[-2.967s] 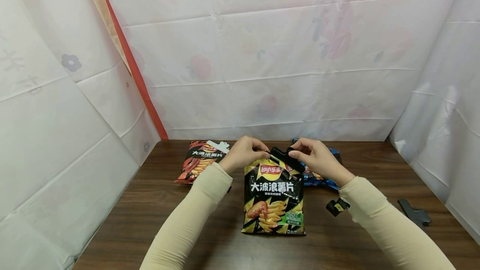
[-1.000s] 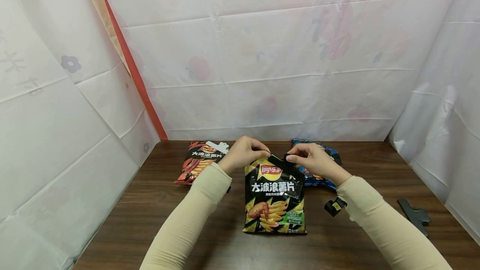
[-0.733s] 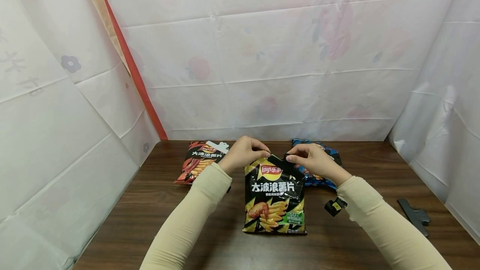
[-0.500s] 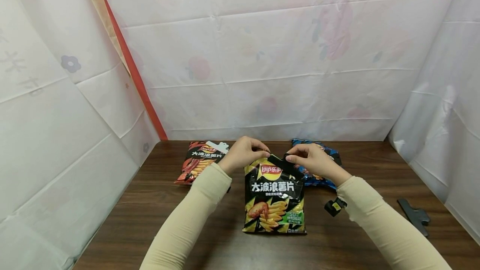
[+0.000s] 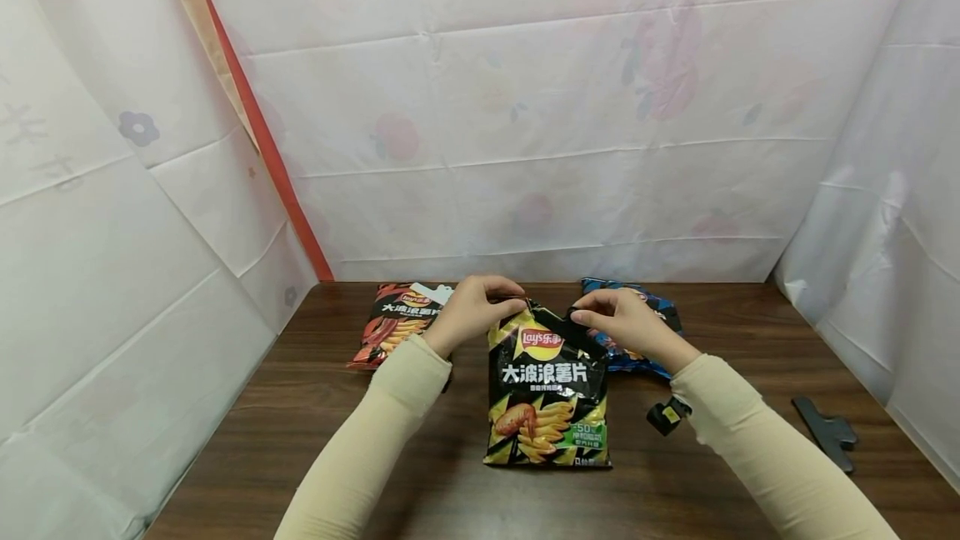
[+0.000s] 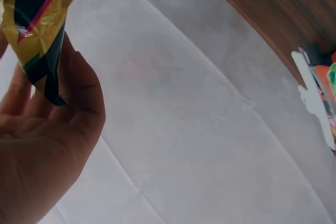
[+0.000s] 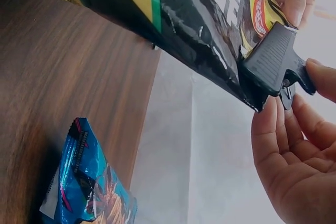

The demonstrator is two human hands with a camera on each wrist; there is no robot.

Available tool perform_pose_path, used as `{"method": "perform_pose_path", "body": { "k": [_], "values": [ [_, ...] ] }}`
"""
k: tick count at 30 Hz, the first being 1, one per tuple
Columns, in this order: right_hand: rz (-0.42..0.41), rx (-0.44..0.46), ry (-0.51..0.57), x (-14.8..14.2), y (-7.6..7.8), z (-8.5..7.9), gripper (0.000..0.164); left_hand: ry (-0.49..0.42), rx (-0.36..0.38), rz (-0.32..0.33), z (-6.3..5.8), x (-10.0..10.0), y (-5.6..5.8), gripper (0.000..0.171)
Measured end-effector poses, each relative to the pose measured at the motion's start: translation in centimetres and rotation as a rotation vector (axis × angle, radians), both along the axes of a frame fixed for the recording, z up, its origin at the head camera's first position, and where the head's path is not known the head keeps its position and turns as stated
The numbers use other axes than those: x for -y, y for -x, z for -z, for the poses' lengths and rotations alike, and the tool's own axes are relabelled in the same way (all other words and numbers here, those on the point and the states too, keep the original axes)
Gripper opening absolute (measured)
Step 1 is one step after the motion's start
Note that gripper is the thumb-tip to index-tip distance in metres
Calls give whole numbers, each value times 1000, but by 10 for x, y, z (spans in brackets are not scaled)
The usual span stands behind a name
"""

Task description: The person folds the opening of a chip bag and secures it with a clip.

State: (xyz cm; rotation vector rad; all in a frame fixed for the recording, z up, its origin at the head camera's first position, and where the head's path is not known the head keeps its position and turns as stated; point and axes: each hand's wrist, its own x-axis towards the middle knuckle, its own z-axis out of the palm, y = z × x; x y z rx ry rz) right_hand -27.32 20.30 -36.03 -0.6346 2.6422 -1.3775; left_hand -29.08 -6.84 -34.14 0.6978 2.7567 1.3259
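A black and yellow chip bag (image 5: 551, 390) stands upright in the middle of the table, printed with a chicken wing. Across the right part of its top edge sits a black bag clip (image 7: 270, 59), its jaws over the folded film. My right hand (image 5: 626, 323) pinches the clip's handles between thumb and fingers. At the top left corner of the bag, my left hand (image 5: 476, 311) holds the film between thumb and fingertips. The left wrist view shows that yellow corner (image 6: 39, 30) in front of the curled fingers.
Behind on the left lies a red chip bag (image 5: 390, 332) with a white clip (image 5: 431, 293) on its top. A blue chip bag (image 5: 663, 311) lies behind my right hand. A dark grey clip (image 5: 825, 433) rests at the table's right. White cloth (image 5: 540, 107) walls the back and sides.
The clip has come down over the bag's top edge since three seconds ago, and the right hand moved slightly with it. In the last half second the left hand shifted a little left.
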Motion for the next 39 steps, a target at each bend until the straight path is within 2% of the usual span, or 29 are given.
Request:
{"method": "perform_pose_path", "body": {
  "k": [5,10,16,21,24,29,32,39],
  "values": [
    [13,21,8,-1,-1,1,37,-112,48,-82,5,9,-6,30],
    [29,49,26,-1,-1,1,38,-195,99,-134,14,17,-11,45],
    [32,53,29,-2,-1,2,40,-248,152,-155,31,24,-17,52],
    [33,53,39,-2,-1,5,42,-369,239,-155,43,27,-26,64],
    [39,56,48,-1,-1,6,43,-410,276,-153,51,27,-31,70],
    [53,62,60,-1,-1,8,42,-390,307,-121,62,26,-40,69],
    [56,63,68,-1,-1,10,42,-340,326,-98,67,25,-46,69],
    [71,71,81,0,-1,11,41,-239,394,-27,76,23,-61,82]
  ]
}}
